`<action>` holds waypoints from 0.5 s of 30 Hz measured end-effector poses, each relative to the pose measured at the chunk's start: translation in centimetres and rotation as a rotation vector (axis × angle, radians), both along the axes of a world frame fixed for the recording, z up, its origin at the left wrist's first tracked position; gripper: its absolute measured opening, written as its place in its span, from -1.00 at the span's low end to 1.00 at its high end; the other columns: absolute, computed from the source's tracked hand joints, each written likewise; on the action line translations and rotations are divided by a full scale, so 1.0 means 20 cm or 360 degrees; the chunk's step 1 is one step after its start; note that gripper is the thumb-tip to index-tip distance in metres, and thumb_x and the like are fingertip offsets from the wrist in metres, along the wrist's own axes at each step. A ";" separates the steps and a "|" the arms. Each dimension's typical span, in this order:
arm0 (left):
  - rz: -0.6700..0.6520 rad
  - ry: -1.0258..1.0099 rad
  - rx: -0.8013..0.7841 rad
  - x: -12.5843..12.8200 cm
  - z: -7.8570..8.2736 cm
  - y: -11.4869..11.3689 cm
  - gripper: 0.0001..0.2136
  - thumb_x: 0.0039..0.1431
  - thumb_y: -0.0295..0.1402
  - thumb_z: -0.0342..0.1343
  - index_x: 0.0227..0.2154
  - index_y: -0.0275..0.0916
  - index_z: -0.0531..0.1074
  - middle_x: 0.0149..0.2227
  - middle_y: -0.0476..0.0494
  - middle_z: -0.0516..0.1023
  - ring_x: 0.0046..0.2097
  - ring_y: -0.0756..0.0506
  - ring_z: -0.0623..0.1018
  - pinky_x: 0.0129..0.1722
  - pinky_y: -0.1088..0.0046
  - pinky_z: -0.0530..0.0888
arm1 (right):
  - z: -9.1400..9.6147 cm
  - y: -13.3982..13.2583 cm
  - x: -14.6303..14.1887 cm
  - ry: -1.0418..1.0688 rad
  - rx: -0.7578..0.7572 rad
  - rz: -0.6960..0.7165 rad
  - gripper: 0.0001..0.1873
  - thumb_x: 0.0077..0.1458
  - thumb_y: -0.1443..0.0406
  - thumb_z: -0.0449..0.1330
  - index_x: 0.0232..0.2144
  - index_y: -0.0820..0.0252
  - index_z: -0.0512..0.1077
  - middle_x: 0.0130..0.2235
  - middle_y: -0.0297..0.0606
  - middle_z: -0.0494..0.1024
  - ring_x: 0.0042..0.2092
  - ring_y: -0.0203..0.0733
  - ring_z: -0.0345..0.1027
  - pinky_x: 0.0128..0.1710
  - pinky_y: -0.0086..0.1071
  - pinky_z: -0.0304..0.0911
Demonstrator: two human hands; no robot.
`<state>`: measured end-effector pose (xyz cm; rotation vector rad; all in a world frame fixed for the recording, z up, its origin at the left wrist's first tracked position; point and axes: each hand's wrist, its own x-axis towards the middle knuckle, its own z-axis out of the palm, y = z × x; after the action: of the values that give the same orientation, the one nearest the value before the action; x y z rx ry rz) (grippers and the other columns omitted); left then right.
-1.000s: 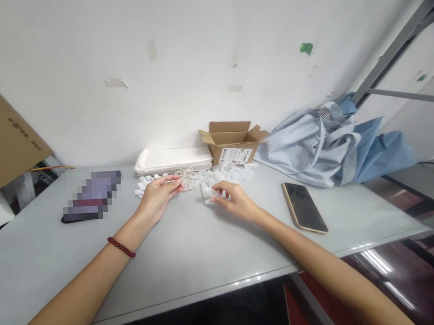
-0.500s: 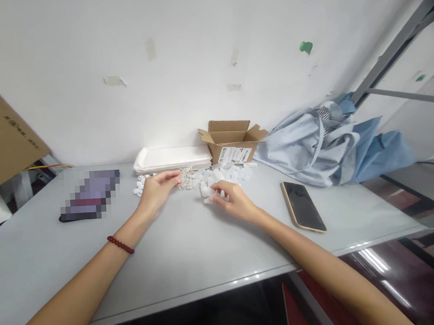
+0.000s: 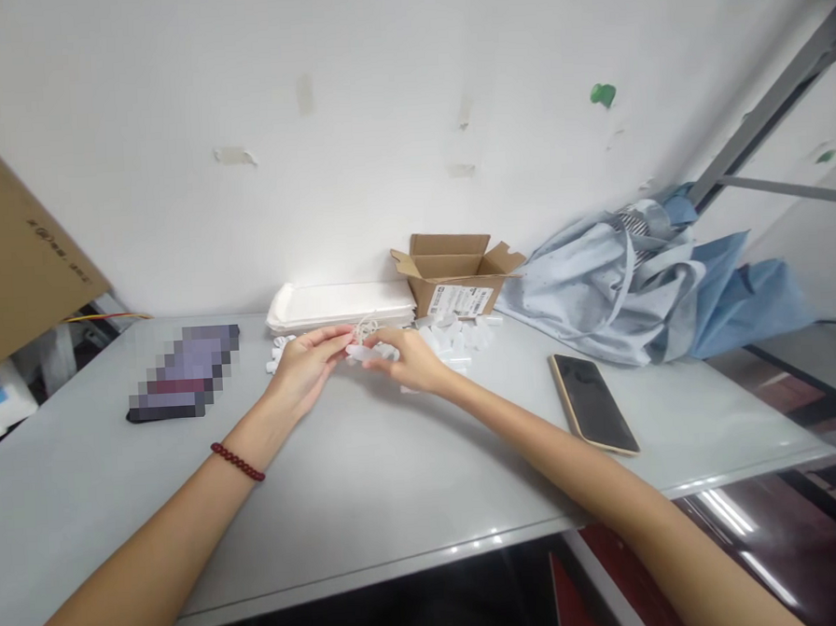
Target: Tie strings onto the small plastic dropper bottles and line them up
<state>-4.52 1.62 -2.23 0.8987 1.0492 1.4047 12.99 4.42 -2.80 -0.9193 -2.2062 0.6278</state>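
My left hand, a dark red beaded bracelet on its wrist, pinches something at its fingertips too small to make out. Close against it, my right hand grips a small translucent white plastic piece between thumb and fingers. The fingertips of both hands nearly meet. Just behind them lies a tangle of thin off-white stringy pieces, partly hidden by the fingers. A pile of translucent plastic pieces spreads behind my right hand, and several white pieces lie beyond my left.
Against the wall are a white stack of flat packets and an open cardboard box. To the right, a phone lies on the table, with blue cloth behind it. A blurred-out dark object lies left.
My right hand has moved left from the pile, carrying a translucent plastic piece to my left fingertips. My left hand keeps its pinch near the tangle. The view has shifted slightly.
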 end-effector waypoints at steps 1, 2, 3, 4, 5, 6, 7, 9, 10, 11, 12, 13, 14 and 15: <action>0.0049 -0.0011 0.0017 -0.01 0.00 0.01 -0.85 -0.13 -0.53 0.31 -0.40 -0.37 0.59 -0.36 -0.15 0.61 -0.30 0.00 0.56 -0.17 0.52 0.48 | 0.00 0.02 -0.01 -0.0022 0.0017 -0.0063 -0.79 0.01 0.34 0.29 -0.24 0.26 0.49 -0.13 -0.14 0.58 -0.07 -0.11 0.43 -0.03 -0.27 0.23; 0.0111 -0.0030 0.0035 -0.03 0.01 0.01 -0.85 -0.13 -0.54 0.31 -0.41 -0.37 0.59 -0.39 -0.13 0.60 -0.32 0.01 0.55 -0.18 0.53 0.48 | 0.01 0.04 -0.02 -0.0046 0.0037 -0.0114 -0.79 -0.01 0.37 0.29 -0.25 0.28 0.50 -0.14 -0.12 0.58 -0.07 -0.10 0.42 -0.03 -0.27 0.22; 0.0174 -0.0060 0.0050 -0.05 0.01 0.02 -0.86 -0.13 -0.56 0.30 -0.42 -0.38 0.58 -0.41 -0.13 0.59 -0.34 0.02 0.55 -0.19 0.54 0.48 | 0.01 0.05 -0.02 -0.0063 0.0046 -0.0145 -0.80 -0.03 0.39 0.29 -0.26 0.30 0.50 -0.15 -0.11 0.58 -0.08 -0.09 0.42 -0.03 -0.26 0.22; 0.0229 -0.0099 0.0058 -0.06 0.02 0.03 -0.86 -0.14 -0.58 0.29 -0.43 -0.39 0.58 -0.43 -0.12 0.59 -0.36 0.03 0.55 -0.19 0.54 0.48 | 0.02 0.07 -0.02 -0.0062 0.0030 -0.0148 -0.80 -0.04 0.39 0.29 -0.27 0.30 0.51 -0.16 -0.11 0.58 -0.08 -0.09 0.41 -0.02 -0.25 0.21; 0.0264 -0.0141 0.0057 -0.07 0.02 0.03 -0.87 -0.14 -0.60 0.28 -0.44 -0.40 0.58 -0.44 -0.13 0.58 -0.36 0.03 0.55 -0.18 0.54 0.48 | 0.02 0.08 -0.02 -0.0031 -0.0019 -0.0120 -0.80 -0.04 0.38 0.29 -0.28 0.29 0.51 -0.15 -0.12 0.58 -0.07 -0.09 0.41 -0.02 -0.24 0.21; 0.0272 -0.0181 0.0051 -0.08 0.03 0.04 -0.87 -0.14 -0.62 0.27 -0.44 -0.41 0.58 -0.45 -0.14 0.58 -0.36 0.02 0.55 -0.18 0.54 0.48 | 0.03 0.08 -0.02 0.0030 -0.0099 -0.0053 -0.81 -0.05 0.37 0.30 -0.29 0.26 0.51 -0.13 -0.14 0.57 -0.06 -0.11 0.40 -0.01 -0.24 0.21; 0.0255 -0.0218 0.0036 -0.09 0.03 0.04 -0.88 -0.14 -0.63 0.27 -0.45 -0.41 0.58 -0.45 -0.14 0.58 -0.35 0.02 0.55 -0.18 0.54 0.48 | 0.03 0.09 -0.03 0.0113 -0.0200 0.0046 -0.82 -0.05 0.35 0.30 -0.30 0.24 0.52 -0.08 -0.16 0.55 -0.03 -0.12 0.39 0.00 -0.25 0.20; 0.0156 -0.0264 0.0004 -0.08 0.04 0.04 -0.89 -0.12 -0.64 0.26 -0.46 -0.42 0.57 -0.43 -0.17 0.58 -0.34 0.01 0.55 -0.21 0.55 0.49 | 0.04 0.09 -0.04 0.0276 -0.0398 0.0271 -0.84 -0.06 0.31 0.30 -0.34 0.19 0.52 0.04 -0.21 0.49 0.04 -0.15 0.35 0.04 -0.28 0.18; 0.0096 -0.0271 -0.0012 -0.07 0.04 0.03 -0.89 -0.11 -0.65 0.25 -0.46 -0.42 0.57 -0.41 -0.18 0.59 -0.33 0.00 0.55 -0.24 0.56 0.49 | 0.04 0.08 -0.05 0.0336 -0.0466 0.0349 -0.85 -0.06 0.30 0.30 -0.35 0.18 0.52 0.07 -0.23 0.46 0.06 -0.16 0.33 0.05 -0.29 0.17; 0.0043 -0.0269 -0.0030 -0.07 0.04 0.03 -0.90 -0.10 -0.65 0.24 -0.46 -0.42 0.57 -0.40 -0.20 0.59 -0.32 -0.01 0.55 -0.27 0.56 0.49 | 0.04 0.08 -0.06 0.0375 -0.0503 0.0377 -0.85 -0.06 0.30 0.30 -0.35 0.18 0.52 0.06 -0.24 0.47 0.07 -0.16 0.33 0.07 -0.29 0.15; 0.0005 -0.0259 -0.0050 -0.06 0.04 0.02 -0.90 -0.08 -0.65 0.23 -0.45 -0.43 0.57 -0.39 -0.21 0.59 -0.32 -0.01 0.55 -0.30 0.56 0.49 | 0.03 0.08 -0.07 0.0391 -0.0514 0.0356 -0.84 -0.06 0.29 0.29 -0.34 0.18 0.52 0.03 -0.24 0.49 0.05 -0.16 0.34 0.07 -0.28 0.14; -0.0013 -0.0248 -0.0068 -0.06 0.04 0.02 -0.90 -0.07 -0.65 0.23 -0.45 -0.43 0.57 -0.40 -0.21 0.59 -0.34 -0.01 0.55 -0.34 0.56 0.48 | 0.03 0.08 -0.07 0.0390 -0.0507 0.0300 -0.82 -0.05 0.28 0.29 -0.32 0.19 0.52 -0.03 -0.24 0.52 0.02 -0.16 0.35 0.06 -0.27 0.15; -0.0010 -0.0243 -0.0082 -0.06 0.04 0.02 -0.90 -0.06 -0.65 0.22 -0.44 -0.43 0.57 -0.41 -0.20 0.58 -0.36 0.00 0.54 -0.38 0.57 0.47 | 0.02 0.08 -0.07 0.0374 -0.0481 0.0227 -0.81 -0.04 0.26 0.28 -0.31 0.21 0.51 -0.09 -0.23 0.55 -0.02 -0.15 0.37 0.05 -0.25 0.16; 0.0015 -0.0249 -0.0090 -0.06 0.04 0.02 -0.90 -0.05 -0.65 0.22 -0.44 -0.43 0.57 -0.43 -0.18 0.57 -0.39 0.01 0.52 -0.41 0.59 0.46 | 0.01 0.08 -0.07 0.0342 -0.0437 0.0149 -0.80 -0.03 0.26 0.27 -0.30 0.23 0.51 -0.13 -0.23 0.56 -0.05 -0.15 0.38 0.03 -0.24 0.17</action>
<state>-5.78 2.12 -1.40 0.7316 0.9709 1.4222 11.57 6.09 -2.56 -0.8421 -2.0104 1.0443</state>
